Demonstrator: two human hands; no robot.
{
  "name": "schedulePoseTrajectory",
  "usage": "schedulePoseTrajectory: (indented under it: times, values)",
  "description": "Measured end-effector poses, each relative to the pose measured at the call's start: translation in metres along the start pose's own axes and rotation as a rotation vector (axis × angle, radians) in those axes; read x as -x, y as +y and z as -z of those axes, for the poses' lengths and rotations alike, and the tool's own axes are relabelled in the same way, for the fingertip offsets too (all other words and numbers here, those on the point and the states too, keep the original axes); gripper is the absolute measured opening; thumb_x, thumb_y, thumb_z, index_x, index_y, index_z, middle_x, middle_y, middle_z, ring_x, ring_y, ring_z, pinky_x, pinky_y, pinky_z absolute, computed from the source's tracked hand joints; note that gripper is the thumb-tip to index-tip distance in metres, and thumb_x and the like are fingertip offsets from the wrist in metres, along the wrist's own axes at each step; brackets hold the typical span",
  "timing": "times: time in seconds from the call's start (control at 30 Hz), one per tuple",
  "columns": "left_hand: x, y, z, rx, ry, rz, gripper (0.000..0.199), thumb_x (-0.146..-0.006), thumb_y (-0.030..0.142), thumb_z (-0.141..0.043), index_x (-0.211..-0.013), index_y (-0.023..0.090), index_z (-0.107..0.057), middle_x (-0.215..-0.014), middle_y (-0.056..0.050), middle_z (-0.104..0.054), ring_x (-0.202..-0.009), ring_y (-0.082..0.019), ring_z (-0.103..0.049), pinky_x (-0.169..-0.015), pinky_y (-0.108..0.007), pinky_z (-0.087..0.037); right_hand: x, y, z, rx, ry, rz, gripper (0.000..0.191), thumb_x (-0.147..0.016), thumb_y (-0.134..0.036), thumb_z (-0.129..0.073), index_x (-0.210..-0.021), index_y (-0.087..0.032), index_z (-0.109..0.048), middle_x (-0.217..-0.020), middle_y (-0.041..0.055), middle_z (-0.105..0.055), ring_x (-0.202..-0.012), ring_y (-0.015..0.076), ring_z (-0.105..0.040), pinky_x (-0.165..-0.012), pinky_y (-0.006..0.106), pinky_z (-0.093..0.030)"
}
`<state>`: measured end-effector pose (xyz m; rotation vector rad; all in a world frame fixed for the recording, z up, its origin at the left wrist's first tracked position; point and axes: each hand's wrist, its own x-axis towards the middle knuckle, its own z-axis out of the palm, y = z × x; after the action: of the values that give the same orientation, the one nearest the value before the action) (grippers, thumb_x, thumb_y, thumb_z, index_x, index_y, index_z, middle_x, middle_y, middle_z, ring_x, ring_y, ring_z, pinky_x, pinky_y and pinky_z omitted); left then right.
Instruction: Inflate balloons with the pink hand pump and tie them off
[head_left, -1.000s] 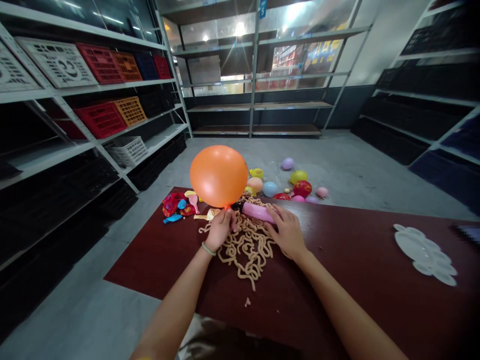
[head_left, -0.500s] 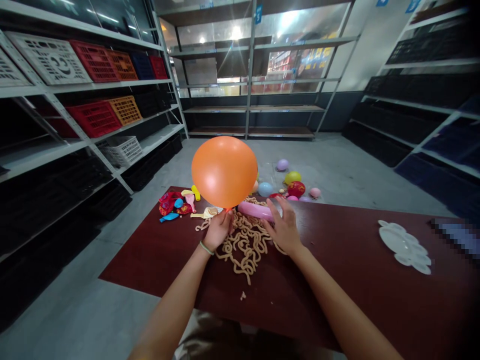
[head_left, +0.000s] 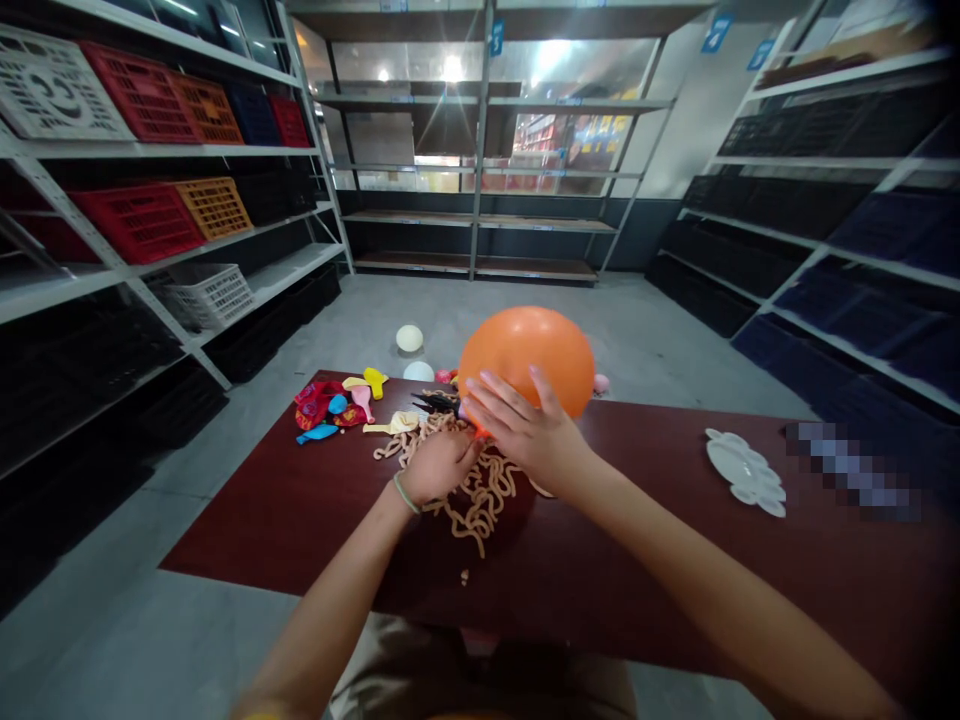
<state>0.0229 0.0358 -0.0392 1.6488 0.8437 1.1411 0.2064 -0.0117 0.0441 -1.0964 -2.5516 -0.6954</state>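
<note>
An inflated orange balloon (head_left: 536, 335) is tilted to the right above the table. My left hand (head_left: 439, 465) is closed in a pinch on its neck. My right hand (head_left: 529, 430) lies against the near side of the balloon with its fingers stretched out. Below both hands spreads a tangle of tan cord-like strands (head_left: 480, 515). Just beyond my left hand is a black pointed thing (head_left: 435, 402), partly covered. The pink cylinder seen earlier is now almost wholly hidden behind my right hand and the balloon.
Uninflated balloons (head_left: 330, 405) in red, blue, pink and yellow lie at the table's left. A white scalloped tray (head_left: 742, 472) lies at the right of the dark red table (head_left: 637, 540). A pale inflated balloon (head_left: 409, 338) rests on the floor. Shelves with crates (head_left: 142, 90) stand around.
The orange balloon has tipped from upright to the right and lower. My right hand has moved from beside the pink cylinder onto the balloon. The view has turned slightly right.
</note>
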Motion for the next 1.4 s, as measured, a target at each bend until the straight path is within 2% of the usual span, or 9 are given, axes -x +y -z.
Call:
schedulePoseTrajectory:
  times: [0.23, 0.47, 0.57, 0.77, 0.87, 1.0, 1.1, 1.23, 1.4]
  values:
    - [0.004, 0.026, -0.006, -0.298, -0.068, -0.232, 0.029, -0.081, 0.034, -0.072, -0.058, 0.024, -0.057, -0.054, -0.001, -0.053, -0.047, -0.016, -0.044, -0.063, -0.028, -0.042, 0.005, 0.007, 0.008, 0.022, -0.044, 0.018, 0.049, -0.095, -0.021, -0.050, -0.144, -0.024, -0.047, -0.154, 0.0064, -0.043, -0.147, 0.0297, -0.028, -0.119, 0.069, -0.009]
    - [0.000, 0.051, -0.014, -0.110, -0.090, -0.113, 0.023, -0.080, 0.024, -0.073, -0.060, 0.022, -0.062, -0.055, 0.000, -0.052, -0.049, -0.016, -0.039, -0.063, -0.028, -0.036, 0.015, 0.017, 0.021, 0.119, 0.021, -0.032, 0.036, -0.096, -0.021, -0.052, -0.131, -0.027, -0.059, -0.151, 0.0052, -0.047, -0.146, 0.0317, -0.029, -0.116, 0.072, 0.000]
    - [-0.003, 0.057, -0.019, -0.102, -0.108, -0.096, 0.023, -0.081, 0.024, -0.072, -0.061, 0.022, -0.061, -0.054, 0.001, -0.050, -0.049, -0.016, -0.036, -0.062, -0.028, -0.033, 0.022, 0.026, 0.029, 0.103, 0.030, -0.010, 0.034, -0.099, -0.019, -0.047, -0.129, -0.028, -0.059, -0.148, 0.0020, -0.051, -0.145, 0.0287, -0.031, -0.117, 0.071, -0.005]
    - [-0.008, 0.064, -0.034, -0.057, -0.133, -0.050, 0.026, -0.083, 0.022, -0.070, -0.059, 0.022, -0.059, -0.053, 0.001, -0.048, -0.049, -0.016, -0.037, -0.065, -0.029, -0.037, 0.034, 0.034, 0.044, 0.084, -0.057, 0.044, 0.029, -0.100, -0.020, -0.046, -0.121, -0.030, -0.064, -0.139, -0.0021, -0.059, -0.145, 0.0273, -0.032, -0.118, 0.068, -0.016]
    - [-0.007, 0.071, -0.034, -0.196, -0.183, -0.106, 0.025, -0.087, 0.030, -0.066, -0.064, 0.021, -0.058, -0.056, 0.001, -0.050, -0.052, -0.016, -0.041, -0.065, -0.028, -0.037, 0.041, 0.038, 0.050, 0.156, -0.065, 0.083, 0.031, -0.097, -0.011, -0.045, -0.113, -0.024, -0.068, -0.130, 0.0019, -0.064, -0.140, 0.0277, -0.039, -0.118, 0.065, -0.021]
    - [-0.002, 0.084, -0.031, -0.428, -0.327, -0.121, 0.034, -0.098, 0.037, -0.045, -0.072, 0.020, -0.058, -0.059, 0.001, -0.056, -0.056, -0.015, -0.049, -0.063, -0.027, -0.039, 0.053, 0.040, 0.055, 0.238, -0.064, 0.124, 0.027, -0.096, -0.011, -0.048, -0.105, -0.023, -0.071, -0.118, 0.0055, -0.070, -0.132, 0.0286, -0.049, -0.117, 0.061, -0.027]
    - [0.002, 0.088, -0.036, -0.306, -0.347, 0.014, 0.037, -0.100, 0.039, -0.040, -0.077, 0.018, -0.060, -0.063, 0.000, -0.063, -0.053, -0.012, -0.055, -0.056, -0.025, -0.043, 0.060, 0.038, 0.056, 0.270, -0.047, 0.107, 0.028, -0.096, -0.011, -0.048, -0.104, -0.024, -0.071, -0.115, 0.0044, -0.071, -0.129, 0.0271, -0.052, -0.117, 0.059, -0.029]
    - [0.004, 0.083, -0.046, 0.038, -0.242, 0.219, 0.024, -0.090, 0.040, -0.059, -0.083, 0.018, -0.065, -0.078, -0.003, -0.072, -0.061, -0.012, -0.065, -0.055, -0.023, -0.051, 0.062, 0.033, 0.059, 0.296, -0.021, 0.102, 0.026, -0.096, -0.011, -0.049, -0.104, -0.020, -0.071, -0.113, 0.0050, -0.072, -0.126, 0.0271, -0.053, -0.113, 0.059, -0.033]
    - [0.008, 0.079, -0.052, 0.274, -0.107, 0.244, 0.017, -0.078, 0.033, -0.074, -0.083, 0.017, -0.069, -0.074, -0.002, -0.070, -0.065, -0.011, -0.064, -0.063, -0.024, -0.056, 0.058, 0.027, 0.064, 0.330, -0.007, 0.113, 0.027, -0.096, -0.012, -0.047, -0.103, -0.020, -0.072, -0.114, 0.0055, -0.072, -0.123, 0.0272, -0.055, -0.111, 0.058, -0.036]
